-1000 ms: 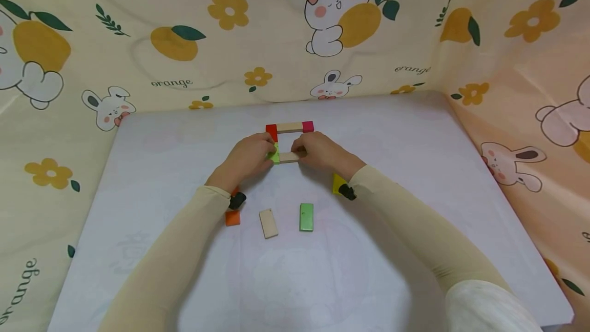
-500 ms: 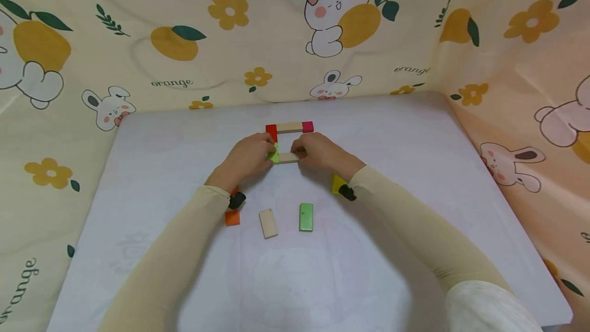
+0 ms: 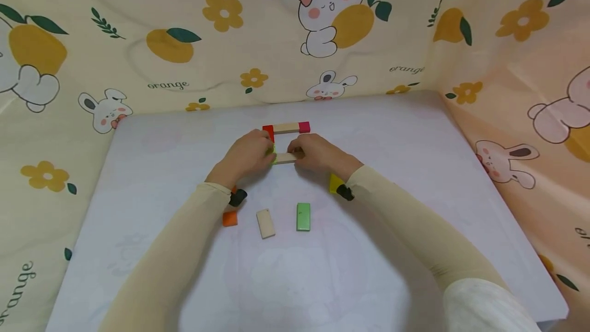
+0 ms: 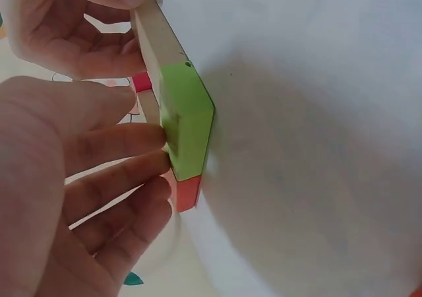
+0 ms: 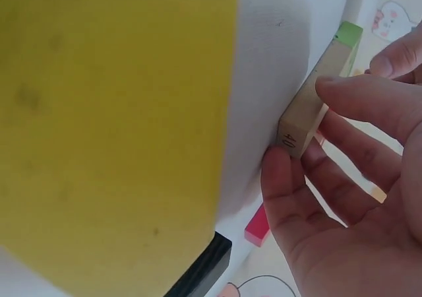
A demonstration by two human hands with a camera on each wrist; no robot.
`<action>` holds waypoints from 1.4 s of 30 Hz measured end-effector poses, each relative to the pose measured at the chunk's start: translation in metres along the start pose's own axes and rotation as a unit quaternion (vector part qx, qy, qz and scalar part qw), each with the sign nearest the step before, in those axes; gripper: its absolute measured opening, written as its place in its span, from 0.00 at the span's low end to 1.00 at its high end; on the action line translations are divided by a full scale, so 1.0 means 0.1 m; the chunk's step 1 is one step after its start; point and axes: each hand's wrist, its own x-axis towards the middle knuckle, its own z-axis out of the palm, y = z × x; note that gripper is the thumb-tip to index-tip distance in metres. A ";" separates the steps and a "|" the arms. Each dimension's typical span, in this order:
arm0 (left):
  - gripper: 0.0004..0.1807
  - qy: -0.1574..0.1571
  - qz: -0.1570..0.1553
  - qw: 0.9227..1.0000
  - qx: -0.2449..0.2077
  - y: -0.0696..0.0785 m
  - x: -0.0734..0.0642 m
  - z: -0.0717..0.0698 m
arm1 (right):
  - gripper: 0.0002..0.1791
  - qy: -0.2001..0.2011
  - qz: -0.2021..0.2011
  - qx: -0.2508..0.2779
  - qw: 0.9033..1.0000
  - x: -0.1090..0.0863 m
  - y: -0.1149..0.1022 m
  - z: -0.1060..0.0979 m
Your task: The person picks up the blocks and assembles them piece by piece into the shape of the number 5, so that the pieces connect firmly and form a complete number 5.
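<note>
Against half a second ago, the head view has shifted slightly, patterned cloth (image 3: 272, 9) included, while both hands keep their place at the blocks. The right hand (image 3: 318, 152) pinches the end of a pale, bare-wood rectangular block (image 5: 313, 105), thumb against fingers; its other end meets a smooth lime-green painted block (image 4: 188, 122) on the white tabletop (image 3: 286, 281). The left hand (image 3: 244, 155) touches the lime-green block with fairly straight fingertips, not wrapped round it. A glossy red block (image 3: 269, 131) adjoins beyond. Only the right wrist view shows "40" on the wood's end.
</note>
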 end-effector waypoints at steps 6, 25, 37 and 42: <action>0.13 0.046 0.009 0.998 -0.031 0.00 -0.05 -0.01 | 0.18 0.012 0.000 0.011 1.000 -0.03 0.03 -0.04; 0.30 0.003 0.072 0.995 0.072 0.42 -0.38 0.27 | 0.19 0.073 0.060 0.023 0.995 -0.52 0.44 -0.48; 0.35 0.008 0.054 0.996 0.075 0.48 -0.40 0.38 | 0.21 0.058 0.096 0.033 0.993 -0.67 0.63 -0.35; 0.35 0.005 0.048 0.996 0.072 0.48 -0.40 0.38 | 0.22 0.041 0.094 0.048 0.994 -0.66 0.64 -0.30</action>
